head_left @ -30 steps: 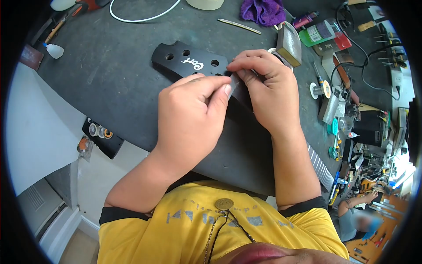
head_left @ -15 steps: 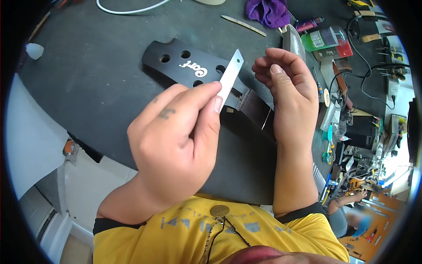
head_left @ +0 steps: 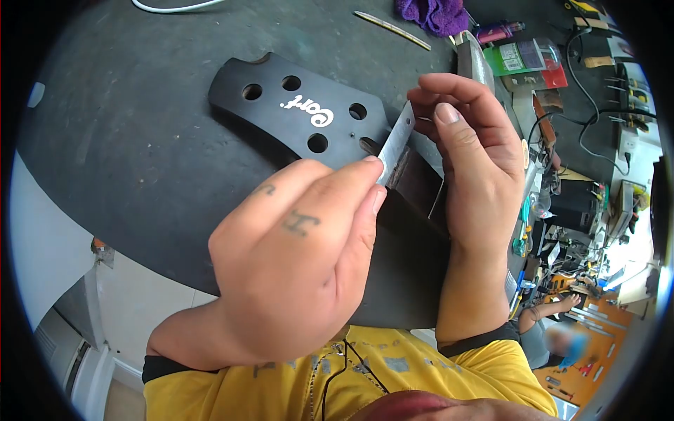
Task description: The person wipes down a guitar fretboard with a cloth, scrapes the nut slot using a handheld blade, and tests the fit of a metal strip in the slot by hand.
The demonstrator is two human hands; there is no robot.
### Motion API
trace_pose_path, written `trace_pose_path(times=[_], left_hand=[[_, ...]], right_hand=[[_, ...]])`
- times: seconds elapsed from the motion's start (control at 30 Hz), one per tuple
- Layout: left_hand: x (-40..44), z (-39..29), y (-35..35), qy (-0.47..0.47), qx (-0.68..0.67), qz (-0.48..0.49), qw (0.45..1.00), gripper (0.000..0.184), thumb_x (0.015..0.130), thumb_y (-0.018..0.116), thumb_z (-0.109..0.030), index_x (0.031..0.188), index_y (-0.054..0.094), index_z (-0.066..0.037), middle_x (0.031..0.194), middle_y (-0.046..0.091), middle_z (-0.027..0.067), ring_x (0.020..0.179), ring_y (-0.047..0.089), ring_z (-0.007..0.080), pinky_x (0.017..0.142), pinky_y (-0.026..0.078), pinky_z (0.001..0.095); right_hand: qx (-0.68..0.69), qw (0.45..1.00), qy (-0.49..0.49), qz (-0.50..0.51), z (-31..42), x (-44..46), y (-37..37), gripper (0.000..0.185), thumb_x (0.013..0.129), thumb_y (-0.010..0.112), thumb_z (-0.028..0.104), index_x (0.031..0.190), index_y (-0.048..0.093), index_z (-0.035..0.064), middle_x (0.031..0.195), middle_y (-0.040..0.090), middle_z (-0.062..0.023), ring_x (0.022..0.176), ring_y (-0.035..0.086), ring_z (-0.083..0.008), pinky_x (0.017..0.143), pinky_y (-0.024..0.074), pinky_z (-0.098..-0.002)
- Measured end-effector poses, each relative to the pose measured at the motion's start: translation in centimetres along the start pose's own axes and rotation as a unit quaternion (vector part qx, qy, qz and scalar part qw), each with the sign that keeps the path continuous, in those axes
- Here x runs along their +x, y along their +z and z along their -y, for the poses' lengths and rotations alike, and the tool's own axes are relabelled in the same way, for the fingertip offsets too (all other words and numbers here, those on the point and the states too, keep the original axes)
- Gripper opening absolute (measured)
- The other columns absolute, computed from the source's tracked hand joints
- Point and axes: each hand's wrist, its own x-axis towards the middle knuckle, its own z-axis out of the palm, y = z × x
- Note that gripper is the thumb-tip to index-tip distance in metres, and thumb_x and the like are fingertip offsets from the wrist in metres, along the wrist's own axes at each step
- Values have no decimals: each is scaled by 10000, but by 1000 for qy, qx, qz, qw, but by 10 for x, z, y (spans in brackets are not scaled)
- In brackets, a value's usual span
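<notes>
A black guitar headstock [head_left: 302,105] with white "Cort" lettering and several round holes lies on the dark worktop. My left hand [head_left: 302,245] pinches a thin metal blade [head_left: 398,140] between thumb and index finger, slanting up over the nut end of the headstock. My right hand [head_left: 474,147] stands to the right of the blade with its fingers curved and apart, holding nothing that shows. The blade's upper end is close to its fingertips; whether they touch I cannot tell. Below the blade the dark fretboard [head_left: 420,179] runs down under my right hand, one fret showing.
At the top lie a thin metal strip [head_left: 393,30] and a purple cloth [head_left: 433,14]. A green bottle [head_left: 516,57], cables and many small tools crowd the right side. Another person's arm [head_left: 551,309] shows at the lower right, by an orange tool board [head_left: 597,351].
Both hands first met over the headstock, then came apart with the blade in my left hand. Since then the blade has moved right and down, nearer my right hand. The view has shifted slightly.
</notes>
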Motion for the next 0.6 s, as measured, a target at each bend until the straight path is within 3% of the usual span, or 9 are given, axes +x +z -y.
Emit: trace_pose_path(times=[0.13, 0.27, 0.6], left_hand=[[3, -8, 1, -28, 23, 22, 999, 166, 958, 825, 76, 1121, 826, 44, 828, 732, 138, 658, 684, 225, 620, 533, 331], [1, -9, 4, -26, 32, 28, 999, 187, 946, 824, 87, 1126, 828, 38, 807, 709, 126, 638, 664, 222, 597, 519, 331], [4, -7, 11, 8, 54, 28, 998, 273, 887, 818, 135, 1146, 825, 49, 783, 666, 130, 623, 633, 254, 575, 497, 362]], right_hand=[[-67, 997, -2, 49, -1, 1, -5, 285, 1137, 693, 121, 1348, 767, -55, 1248, 801, -110, 1198, 739, -174, 1077, 556, -317], [-85, 996, 10, 39, -1, 1, -1, 169, 1082, 752, 77, 1213, 830, 4, 1018, 795, -1, 950, 688, -71, 875, 558, -263], [-47, 994, 36, 90, -1, 2, -5, 133, 1038, 778, 38, 1147, 848, 9, 960, 786, 0, 898, 670, -68, 798, 540, -251]])
